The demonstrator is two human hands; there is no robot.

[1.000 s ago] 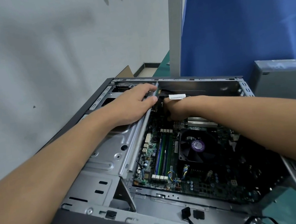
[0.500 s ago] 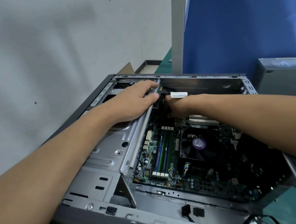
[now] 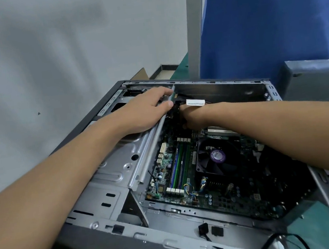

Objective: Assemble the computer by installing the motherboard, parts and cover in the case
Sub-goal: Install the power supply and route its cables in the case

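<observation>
We have the case [image 3: 174, 238] lying open on its side. The motherboard [image 3: 221, 196] already sits on its floor toward the right edge, with the fan [image 3: 216, 159] near the board's middle and the RAM slots [image 3: 180, 164] along the board's left edge. Our left hand [image 3: 147, 114] lies on the cage [image 3: 111, 173] near the case's far left corner. Its fingers are straight and grasp nothing, and their tips reach over the bar [image 3: 152, 153] that borders the cage. Our right hand [image 3: 192, 116] reaches in at the far edge just beside it, knuckles up and fingers curled down out of sight. A black plug [image 3: 175, 110] shows between the 2 hands and a lead with a white label [image 3: 195, 102] crosses the back of the right hand, but we cannot tell whether those hidden fingers actually grasp the plug. We judge that we are seating a lead at the board's far edge. The work is half blind, since the hand covers the socket, so the plug could go in skewed or reversed and bend pins if we force it. Pushing hard on an unsupported spot could flex the board. The right forearm hangs just above the fan, so a slip could knock it or snag its thin wires. The left hand's weight on the bar could also trap the lead against the cage.
</observation>
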